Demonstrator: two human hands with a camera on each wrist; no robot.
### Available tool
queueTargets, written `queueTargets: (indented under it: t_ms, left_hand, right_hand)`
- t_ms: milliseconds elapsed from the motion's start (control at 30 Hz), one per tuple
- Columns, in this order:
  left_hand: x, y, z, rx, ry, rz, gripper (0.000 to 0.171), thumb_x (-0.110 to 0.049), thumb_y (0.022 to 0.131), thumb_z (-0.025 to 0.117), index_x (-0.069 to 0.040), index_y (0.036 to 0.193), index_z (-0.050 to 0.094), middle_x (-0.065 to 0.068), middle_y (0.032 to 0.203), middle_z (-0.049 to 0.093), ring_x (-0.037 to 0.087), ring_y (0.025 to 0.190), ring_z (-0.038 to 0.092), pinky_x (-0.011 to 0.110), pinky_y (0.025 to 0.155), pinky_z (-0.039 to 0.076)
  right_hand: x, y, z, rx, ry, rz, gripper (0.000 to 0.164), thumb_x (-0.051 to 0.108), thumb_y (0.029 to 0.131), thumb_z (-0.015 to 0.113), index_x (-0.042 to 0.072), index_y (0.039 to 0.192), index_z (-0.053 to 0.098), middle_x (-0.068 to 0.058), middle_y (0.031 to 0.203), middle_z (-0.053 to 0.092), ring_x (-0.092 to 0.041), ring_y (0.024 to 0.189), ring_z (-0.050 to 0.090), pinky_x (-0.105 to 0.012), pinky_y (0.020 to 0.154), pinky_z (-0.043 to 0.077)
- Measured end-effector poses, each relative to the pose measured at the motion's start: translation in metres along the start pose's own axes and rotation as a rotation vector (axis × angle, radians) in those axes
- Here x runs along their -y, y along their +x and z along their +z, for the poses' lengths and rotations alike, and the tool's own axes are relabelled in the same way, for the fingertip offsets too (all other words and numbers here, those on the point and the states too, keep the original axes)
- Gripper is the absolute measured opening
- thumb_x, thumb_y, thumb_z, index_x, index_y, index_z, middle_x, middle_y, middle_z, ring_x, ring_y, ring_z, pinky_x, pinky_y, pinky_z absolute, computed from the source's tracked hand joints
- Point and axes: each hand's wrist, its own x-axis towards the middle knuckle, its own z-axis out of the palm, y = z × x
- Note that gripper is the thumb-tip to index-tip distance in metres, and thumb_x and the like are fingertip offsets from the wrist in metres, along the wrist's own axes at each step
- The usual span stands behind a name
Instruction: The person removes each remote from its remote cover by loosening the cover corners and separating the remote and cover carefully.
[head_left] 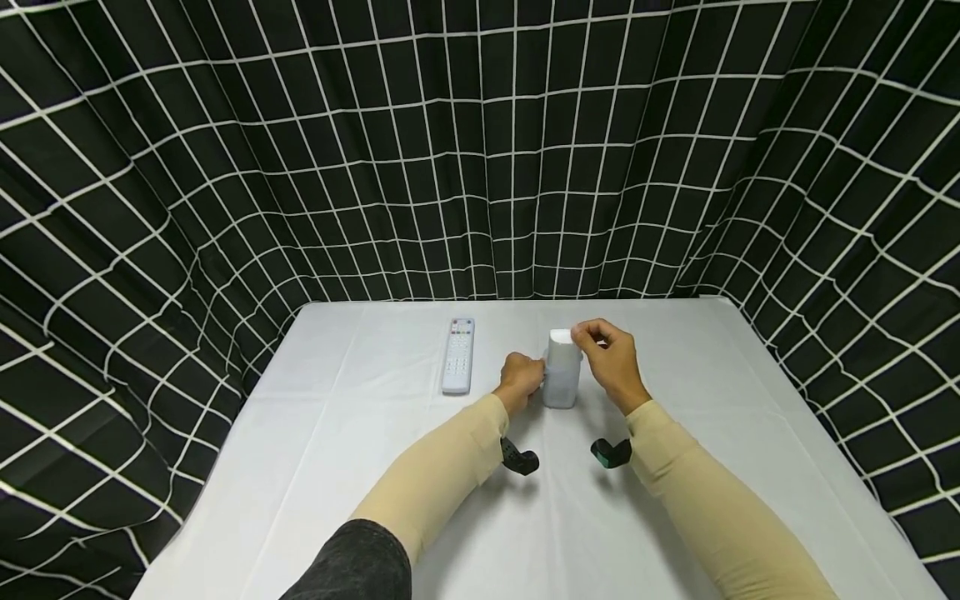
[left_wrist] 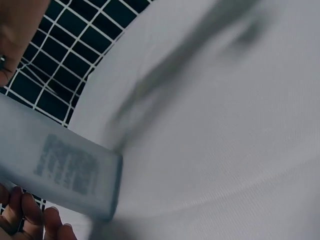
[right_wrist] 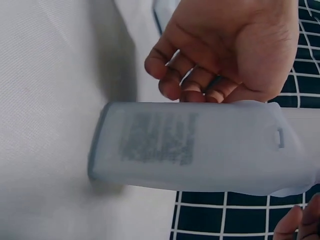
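Note:
In the head view, a translucent bluish silicone cover (head_left: 559, 388) is held upright at the table's middle, its lower end close to the cloth. A white slab-like device (head_left: 561, 336) sticks out of its top; a dark printed label shows through the cover in both wrist views. My left hand (head_left: 521, 374) pinches the cover's left side with curled fingers (left_wrist: 31, 212). At the upper right corner my right hand (head_left: 613, 360) pinches, thumb and fingertips by the cover's rim (right_wrist: 305, 188), which is drawn up higher on that side. The right fingertips' exact hold is partly hidden.
A pale remote control (head_left: 458, 356) with many buttons lies flat left of the hands. The table (head_left: 360, 467) has a white cloth. Black curtains (head_left: 420, 150) with a white grid stand along its back and sides. Dark wrist devices (head_left: 611, 452) hang below both wrists.

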Motion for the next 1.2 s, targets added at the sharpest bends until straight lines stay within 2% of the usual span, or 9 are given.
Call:
queueTargets:
  t_ms: [100,200,400,500,667,767,867,1033,1200]
  left_hand:
    - [0.001,-0.004,0.0,-0.012,-0.062,-0.007,0.025,-0.02,0.095,0.061,-0.005,0.076,0.058,0.005,0.067,0.055,0.017,0.055,0.05,0.039,0.058,0.051]
    - [0.001,-0.009,-0.001,-0.023,-0.114,0.025,0.021,-0.021,0.096,0.061,-0.004,0.084,0.061,0.009,0.076,0.061,0.018,0.059,0.054,0.041,0.067,0.053]
    - [0.0,-0.015,-0.003,-0.091,-0.169,0.175,0.009,-0.015,0.094,0.063,-0.009,0.088,0.061,0.006,0.074,0.065,0.017,0.061,0.061,0.03,0.055,0.05]
    - [0.001,-0.017,-0.003,-0.121,-0.174,0.266,0.003,-0.008,0.09,0.063,-0.008,0.089,0.066,0.003,0.074,0.064,0.016,0.064,0.063,0.027,0.054,0.049]
    - [0.003,-0.02,-0.001,-0.137,-0.207,0.368,0.015,-0.003,0.085,0.064,-0.011,0.09,0.074,-0.002,0.076,0.065,0.014,0.067,0.063,0.026,0.055,0.049]
    - [0.007,-0.022,0.0,-0.129,-0.212,0.407,0.017,-0.005,0.085,0.065,-0.013,0.094,0.077,-0.005,0.08,0.068,0.012,0.072,0.064,0.027,0.061,0.051]
    - [0.011,-0.025,0.001,-0.099,-0.224,0.444,0.018,-0.012,0.086,0.067,-0.013,0.101,0.077,-0.006,0.085,0.07,0.01,0.078,0.064,0.029,0.069,0.052]
    - [0.015,-0.026,0.003,-0.024,-0.257,0.492,0.029,-0.025,0.086,0.074,-0.009,0.111,0.073,-0.004,0.093,0.07,0.01,0.086,0.064,0.031,0.077,0.052]
    - [0.013,-0.028,0.002,0.015,-0.155,0.509,0.044,-0.034,0.086,0.074,-0.011,0.123,0.067,-0.002,0.099,0.068,0.011,0.089,0.063,0.032,0.077,0.052]
  right_hand:
    - [-0.015,0.001,-0.001,0.016,0.036,-0.006,0.015,0.004,0.093,0.062,-0.01,0.099,0.064,-0.016,0.092,0.063,-0.015,0.082,0.053,-0.021,0.068,0.045]
    - [-0.031,0.005,-0.002,0.016,0.073,-0.012,0.018,0.006,0.093,0.064,-0.009,0.102,0.064,-0.014,0.094,0.062,-0.016,0.082,0.055,-0.02,0.068,0.049]
    - [-0.039,0.008,-0.002,-0.016,0.046,-0.061,0.024,0.015,0.094,0.066,-0.006,0.106,0.065,-0.014,0.097,0.063,-0.017,0.084,0.057,-0.021,0.069,0.052]
    - [-0.037,0.007,-0.002,-0.038,0.038,-0.057,0.024,0.015,0.093,0.067,-0.005,0.106,0.066,-0.015,0.097,0.064,-0.018,0.085,0.058,-0.02,0.068,0.052]
    - [-0.018,0.001,-0.002,-0.062,0.036,-0.057,0.023,0.009,0.092,0.067,-0.01,0.105,0.064,-0.02,0.093,0.063,-0.022,0.082,0.057,-0.018,0.064,0.051]
    - [-0.006,-0.003,-0.002,-0.074,0.019,-0.056,0.022,0.006,0.092,0.066,-0.011,0.105,0.064,-0.022,0.091,0.062,-0.023,0.079,0.057,-0.018,0.062,0.05]
    - [-0.006,-0.004,-0.002,-0.085,0.011,-0.053,0.021,0.007,0.092,0.067,-0.01,0.104,0.065,-0.022,0.09,0.062,-0.024,0.078,0.057,-0.019,0.061,0.05]
    - [-0.008,-0.004,-0.002,-0.083,0.055,-0.056,0.017,0.0,0.096,0.057,-0.013,0.104,0.064,-0.024,0.09,0.062,-0.029,0.077,0.056,-0.022,0.061,0.051]
    - [-0.009,-0.003,-0.002,-0.07,0.099,-0.056,0.016,-0.004,0.096,0.054,-0.016,0.103,0.062,-0.028,0.089,0.06,-0.036,0.075,0.056,-0.027,0.059,0.052]
